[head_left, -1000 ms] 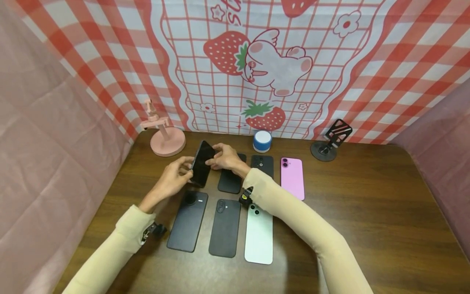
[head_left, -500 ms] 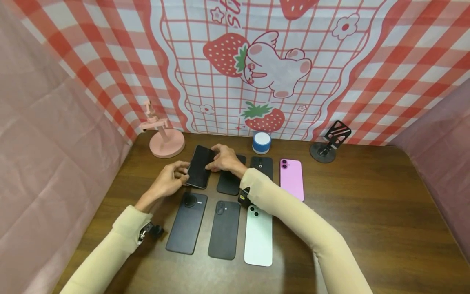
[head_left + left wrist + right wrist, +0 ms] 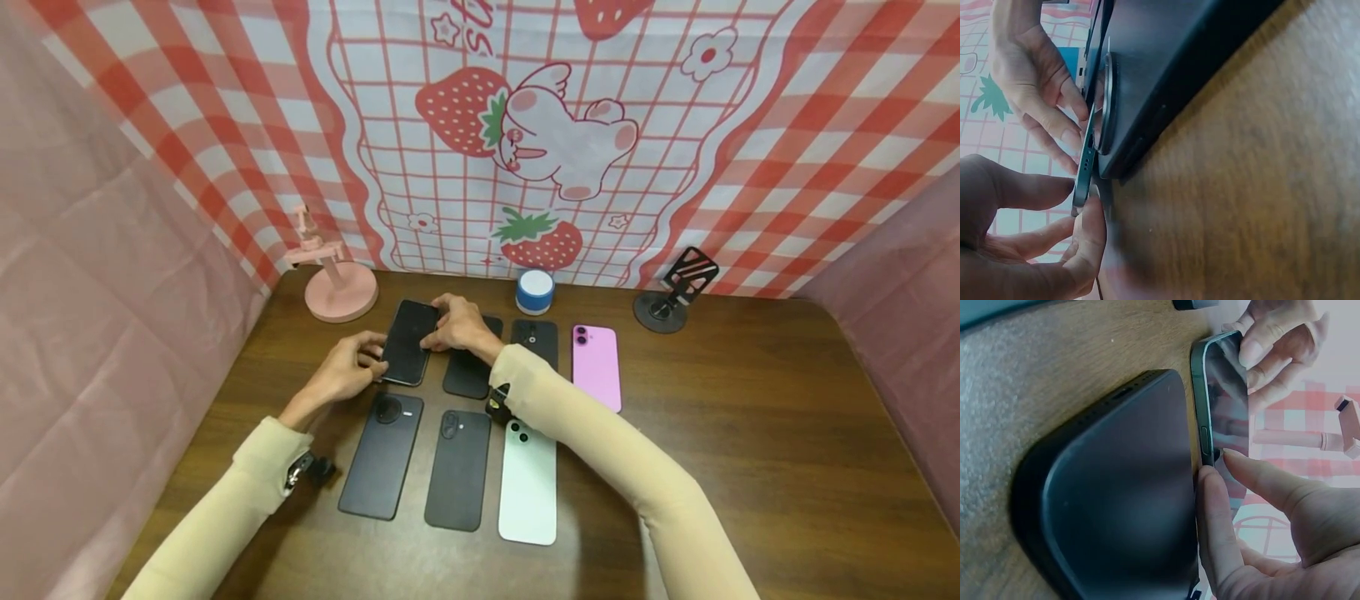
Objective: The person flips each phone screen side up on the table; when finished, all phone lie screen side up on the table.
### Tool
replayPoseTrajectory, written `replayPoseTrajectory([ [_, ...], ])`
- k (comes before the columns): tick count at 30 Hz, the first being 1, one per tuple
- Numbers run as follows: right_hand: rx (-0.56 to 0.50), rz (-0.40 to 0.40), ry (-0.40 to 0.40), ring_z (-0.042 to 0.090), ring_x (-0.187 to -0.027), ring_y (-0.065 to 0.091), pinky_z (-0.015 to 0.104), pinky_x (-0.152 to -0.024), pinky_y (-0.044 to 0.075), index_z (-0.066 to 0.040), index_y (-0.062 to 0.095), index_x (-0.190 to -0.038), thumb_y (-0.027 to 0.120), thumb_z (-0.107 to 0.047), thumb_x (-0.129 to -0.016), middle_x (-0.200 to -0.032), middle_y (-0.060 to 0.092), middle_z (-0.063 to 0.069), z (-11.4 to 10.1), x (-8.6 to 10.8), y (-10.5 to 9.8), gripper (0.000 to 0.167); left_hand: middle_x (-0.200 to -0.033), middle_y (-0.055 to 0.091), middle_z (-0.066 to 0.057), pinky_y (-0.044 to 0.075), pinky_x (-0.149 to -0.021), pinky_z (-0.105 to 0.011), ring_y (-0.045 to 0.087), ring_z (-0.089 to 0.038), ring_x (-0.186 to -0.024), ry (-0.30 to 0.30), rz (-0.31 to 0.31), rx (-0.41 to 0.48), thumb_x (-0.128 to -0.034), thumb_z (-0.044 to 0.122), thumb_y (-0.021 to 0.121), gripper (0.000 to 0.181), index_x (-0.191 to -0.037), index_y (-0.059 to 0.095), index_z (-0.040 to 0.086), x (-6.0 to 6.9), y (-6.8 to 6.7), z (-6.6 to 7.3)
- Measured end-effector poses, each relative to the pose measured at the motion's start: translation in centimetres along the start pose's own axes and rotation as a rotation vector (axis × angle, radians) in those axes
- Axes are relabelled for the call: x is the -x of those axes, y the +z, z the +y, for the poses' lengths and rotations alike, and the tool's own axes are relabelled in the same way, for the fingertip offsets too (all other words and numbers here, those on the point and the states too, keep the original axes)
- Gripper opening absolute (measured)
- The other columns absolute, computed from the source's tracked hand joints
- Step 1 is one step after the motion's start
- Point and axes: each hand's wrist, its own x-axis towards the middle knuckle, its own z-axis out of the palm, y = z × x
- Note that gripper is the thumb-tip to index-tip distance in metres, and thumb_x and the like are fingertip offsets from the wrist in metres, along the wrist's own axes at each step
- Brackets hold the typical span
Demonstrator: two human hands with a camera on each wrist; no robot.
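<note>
A smartphone [image 3: 408, 343] with its dark screen facing up lies nearly flat at the back left of the table, a hand at each side. My left hand [image 3: 347, 367] pinches its lower left corner, the thumb on the screen side and fingers beneath, as the left wrist view shows. On the opposite long edge, my right hand [image 3: 461, 323] pinches it between thumb and fingers, beside the side button [image 3: 1205, 440]. Just right of it is a black phone [image 3: 467, 377], partly hidden by my right hand. Below sits a dark phone [image 3: 381, 462] with a round camera.
Also on the table are a dark grey phone [image 3: 457, 475], a mint phone [image 3: 528, 492], a black phone [image 3: 536, 333] and a pink phone [image 3: 597, 371]. Along the back stand a pink phone stand [image 3: 341, 292], a blue-and-white cylinder [image 3: 535, 293] and a black stand [image 3: 660, 311].
The phone between my hands was tilted up on its left side. It has come down to lie nearly flat, screen up. My left hand shifted slightly left; the grips look the same.
</note>
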Motion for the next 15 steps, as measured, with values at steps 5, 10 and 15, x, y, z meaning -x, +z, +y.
replayPoseTrajectory([
  [5,0.017,0.011,-0.007,0.03,-0.079,0.078,0.03,-0.067,0.063,0.0,0.052,-0.147,0.087,0.008,-0.076,-0.119,0.066,0.027,-0.27,0.22,-0.09,0.079,-0.119,0.065,-0.027,0.056,-0.087,-0.035,0.071,-0.038,-0.107,-0.006,-0.008,-0.067,-0.0963,0.002,0.064,0.046,-0.139,0.055,-0.01,-0.28,0.07,-0.27],
  [10,0.018,0.001,-0.016,0.032,-0.083,0.078,0.031,-0.069,0.064,0.0,0.051,-0.149,0.087,0.007,-0.078,-0.122,0.065,0.028,-0.36,0.34,-0.19,0.08,-0.117,0.065,-0.025,0.056,-0.089,-0.04,0.071,-0.036,-0.106,-0.014,-0.022,-0.095,-0.0953,0.003,0.065,0.047,-0.14,0.055,-0.01,-0.43,0.13,-0.24],
  [15,0.01,-0.002,-0.006,0.035,-0.087,0.078,0.032,-0.07,0.064,0.0,0.05,-0.15,0.086,0.007,-0.078,-0.124,0.064,0.029,-0.35,0.49,-0.26,0.08,-0.116,0.066,-0.024,0.057,-0.091,-0.044,0.072,-0.036,-0.106,-0.018,-0.013,-0.125,-0.0951,0.005,0.067,0.047,-0.139,0.057,-0.009,-0.49,0.35,-0.12],
])
